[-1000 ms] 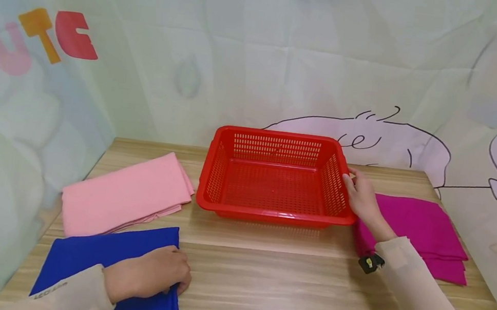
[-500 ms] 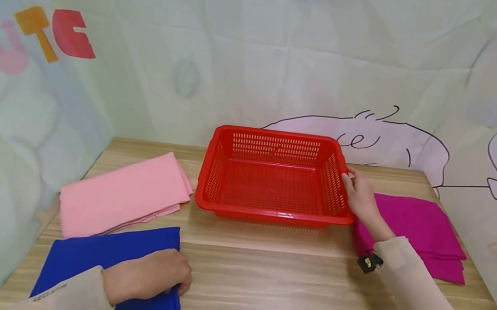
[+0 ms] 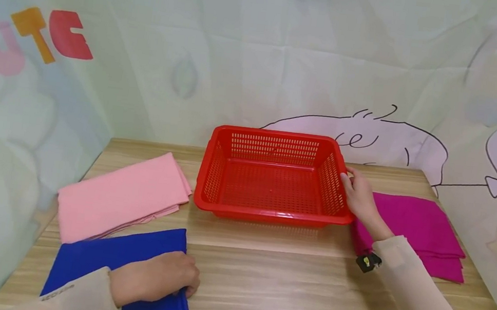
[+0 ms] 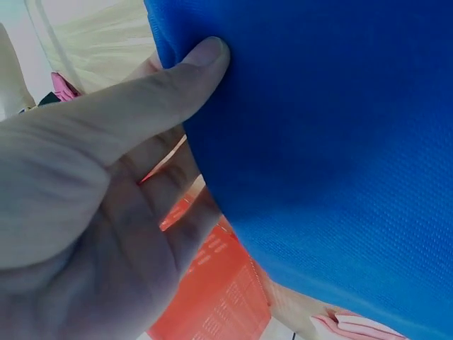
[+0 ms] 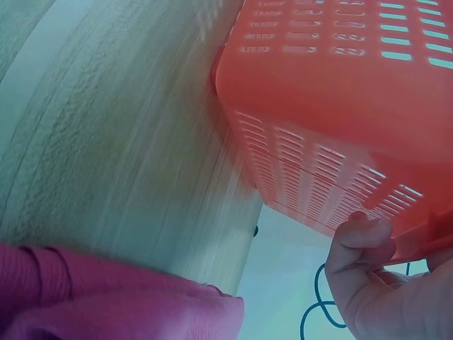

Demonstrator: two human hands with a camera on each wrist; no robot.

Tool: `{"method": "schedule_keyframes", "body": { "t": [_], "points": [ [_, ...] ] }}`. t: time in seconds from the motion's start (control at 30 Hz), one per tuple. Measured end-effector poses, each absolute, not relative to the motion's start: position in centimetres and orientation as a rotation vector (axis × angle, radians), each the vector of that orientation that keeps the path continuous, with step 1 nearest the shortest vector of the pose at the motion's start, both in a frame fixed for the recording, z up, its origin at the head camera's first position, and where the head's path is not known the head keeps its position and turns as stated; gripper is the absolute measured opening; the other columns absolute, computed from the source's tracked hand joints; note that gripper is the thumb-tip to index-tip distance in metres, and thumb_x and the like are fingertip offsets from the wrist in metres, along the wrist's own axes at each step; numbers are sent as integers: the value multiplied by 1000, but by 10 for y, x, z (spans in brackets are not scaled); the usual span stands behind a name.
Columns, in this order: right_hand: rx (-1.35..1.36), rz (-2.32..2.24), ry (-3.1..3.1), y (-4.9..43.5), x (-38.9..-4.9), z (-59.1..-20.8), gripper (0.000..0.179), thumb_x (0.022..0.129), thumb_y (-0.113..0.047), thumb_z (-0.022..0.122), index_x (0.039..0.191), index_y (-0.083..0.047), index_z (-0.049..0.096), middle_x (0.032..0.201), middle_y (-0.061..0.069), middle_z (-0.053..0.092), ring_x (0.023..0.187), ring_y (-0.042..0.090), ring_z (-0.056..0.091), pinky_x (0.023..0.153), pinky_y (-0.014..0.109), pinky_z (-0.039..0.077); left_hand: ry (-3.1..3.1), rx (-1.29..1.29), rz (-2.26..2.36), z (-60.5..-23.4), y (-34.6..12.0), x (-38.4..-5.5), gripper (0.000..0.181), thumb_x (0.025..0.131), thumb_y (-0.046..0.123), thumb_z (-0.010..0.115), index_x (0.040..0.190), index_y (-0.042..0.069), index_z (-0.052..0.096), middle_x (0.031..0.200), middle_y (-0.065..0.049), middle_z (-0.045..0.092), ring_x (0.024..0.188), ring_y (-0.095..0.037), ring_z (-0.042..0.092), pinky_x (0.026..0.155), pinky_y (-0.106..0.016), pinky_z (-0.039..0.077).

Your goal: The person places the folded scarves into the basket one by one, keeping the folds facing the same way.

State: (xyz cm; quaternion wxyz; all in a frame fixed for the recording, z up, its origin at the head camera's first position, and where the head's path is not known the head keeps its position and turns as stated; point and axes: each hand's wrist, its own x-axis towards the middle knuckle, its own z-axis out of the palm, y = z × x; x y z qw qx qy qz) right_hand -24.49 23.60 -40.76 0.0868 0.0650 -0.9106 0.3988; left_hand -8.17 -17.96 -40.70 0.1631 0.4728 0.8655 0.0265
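A folded blue cloth (image 3: 120, 248) lies at the front left of the table. My left hand (image 3: 159, 276) pinches its right edge, and in the left wrist view the thumb (image 4: 209, 53) lies flat on the blue fabric (image 4: 333, 127) with the fingers behind it. A red perforated plastic basket (image 3: 272, 189) stands at the middle back with nothing in it. My right hand (image 3: 361, 197) grips the rim at its right end. In the right wrist view curled fingers (image 5: 361, 244) hook under the rim of the red basket (image 5: 311, 120).
A folded pink cloth (image 3: 124, 194) lies behind the blue one. To the right, partly behind the right forearm, is a folded magenta cloth (image 3: 416, 230). A printed fabric backdrop (image 3: 240, 71) rises along the back and sides of the wooden table (image 3: 270, 282).
My left hand has shifted slightly to the right, and the blue cloth has slid with it. The right hand and the basket keep their place.
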Motion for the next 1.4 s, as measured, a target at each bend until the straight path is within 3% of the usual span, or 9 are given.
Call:
{"method": "schedule_keyframes", "body": {
  "t": [0.47,0.97,1.4],
  "points": [
    [197,1184,-2705,236,-246,-409,43,107,-12,44,137,19,41,87,27,63,77,35,60,64,29,48,2414,1381,55,-406,-156,-82,32,76,-4,73,70,25,62,69,17,53,67,-3,42,67,-19,39],
    [176,1260,-2704,236,-243,-408,47,108,-15,42,142,17,37,95,30,63,79,34,62,60,19,48,2369,1372,85,-404,-137,-84,24,83,1,71,75,24,67,69,16,55,69,-3,43,68,-16,38],
    [164,1261,-2713,235,-242,-407,47,108,-15,41,142,18,36,98,32,63,83,37,63,62,21,49,2364,1397,56,-406,-135,-84,27,82,-1,72,76,25,68,72,17,57,69,-2,45,70,-17,41]
  ]
}}
